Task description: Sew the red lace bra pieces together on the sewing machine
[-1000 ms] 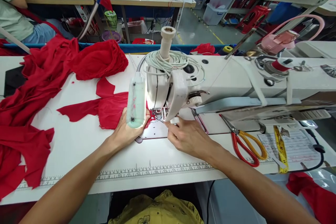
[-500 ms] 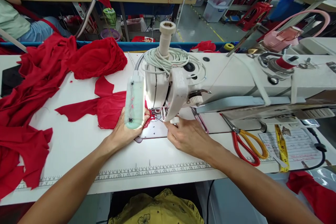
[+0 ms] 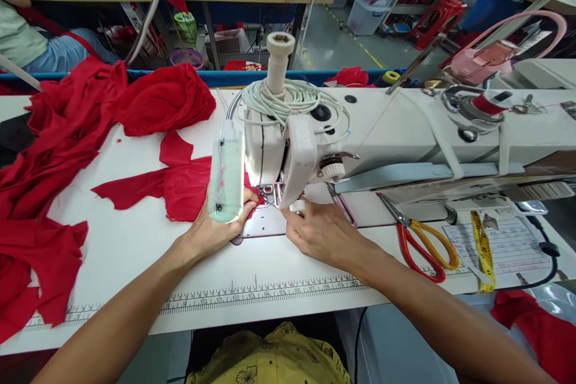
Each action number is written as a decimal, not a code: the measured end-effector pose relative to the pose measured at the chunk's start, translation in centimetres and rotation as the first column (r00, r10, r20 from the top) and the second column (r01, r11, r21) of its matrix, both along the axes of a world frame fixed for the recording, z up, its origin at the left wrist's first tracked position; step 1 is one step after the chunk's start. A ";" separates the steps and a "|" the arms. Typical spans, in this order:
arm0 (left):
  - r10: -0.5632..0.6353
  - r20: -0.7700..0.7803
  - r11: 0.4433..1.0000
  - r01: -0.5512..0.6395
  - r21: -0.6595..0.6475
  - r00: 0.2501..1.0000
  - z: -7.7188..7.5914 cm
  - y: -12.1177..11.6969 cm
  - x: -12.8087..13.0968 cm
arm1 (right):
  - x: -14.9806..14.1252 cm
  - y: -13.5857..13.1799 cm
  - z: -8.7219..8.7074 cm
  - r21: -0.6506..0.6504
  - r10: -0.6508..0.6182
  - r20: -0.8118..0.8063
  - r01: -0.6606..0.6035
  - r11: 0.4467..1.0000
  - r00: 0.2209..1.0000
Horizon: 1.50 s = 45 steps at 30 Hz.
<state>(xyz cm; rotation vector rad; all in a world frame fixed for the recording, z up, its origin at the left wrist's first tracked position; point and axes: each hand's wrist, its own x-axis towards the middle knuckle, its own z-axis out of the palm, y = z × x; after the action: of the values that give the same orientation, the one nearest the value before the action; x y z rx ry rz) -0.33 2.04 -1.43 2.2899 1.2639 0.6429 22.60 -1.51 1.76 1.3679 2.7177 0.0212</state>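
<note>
My left hand (image 3: 225,219) lies on a red fabric piece (image 3: 186,189) just left of the presser foot (image 3: 269,192). Its thumb and fingers close on the fabric's edge, and a pale green lamp (image 3: 226,174) covers part of the hand. To the right of the needle area of the white sewing machine (image 3: 299,159) is my right hand (image 3: 321,231). Its fingers are curled in beside a small white lever (image 3: 297,206); the machine head hides some fingertips, so what they pinch is unclear.
Red cloth (image 3: 67,132) is heaped at the left, with a bundled red piece (image 3: 166,99) behind. Pink-handled snips (image 3: 344,207), red-and-yellow-handled scissors (image 3: 423,240), a yellow tape measure (image 3: 483,252) and a paper form (image 3: 517,243) lie rightward. A ruler strip (image 3: 270,295) runs along the front edge.
The view has shifted slightly. My left fingers have changed position a little beside the presser foot, and less of the red edge shows below them. My right hand stays nearly in place.
</note>
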 end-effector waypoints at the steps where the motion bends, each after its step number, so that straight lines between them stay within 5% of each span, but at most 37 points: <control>1: -0.005 0.001 1.000 0.005 0.002 1.000 0.0 0.0 0.0 | 0.0 0.0 0.0 0.005 0.000 0.003 0.000 1.000 1.000; 8: -0.051 -0.019 0.999 0.051 -0.007 0.999 0.2 0.1 0.0 | 0.0 -0.1 -0.2 0.001 -0.021 -0.036 0.021 1.000 0.999; 26: 0.057 0.059 0.997 -0.054 -0.055 0.997 0.0 -0.1 0.2 | 0.8 -0.7 -0.8 0.165 0.090 -0.175 -0.061 0.984 0.980; 45: 0.015 0.026 0.996 -0.017 0.086 1.000 -2.5 0.7 -0.9 | 0.6 -0.5 -0.9 0.139 0.034 -0.170 -0.010 0.990 0.985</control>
<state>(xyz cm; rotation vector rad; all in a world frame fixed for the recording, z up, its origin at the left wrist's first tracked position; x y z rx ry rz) -1.20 2.70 -3.97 2.3355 1.2670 0.7434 23.16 -2.02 0.91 1.4384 2.9231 0.0984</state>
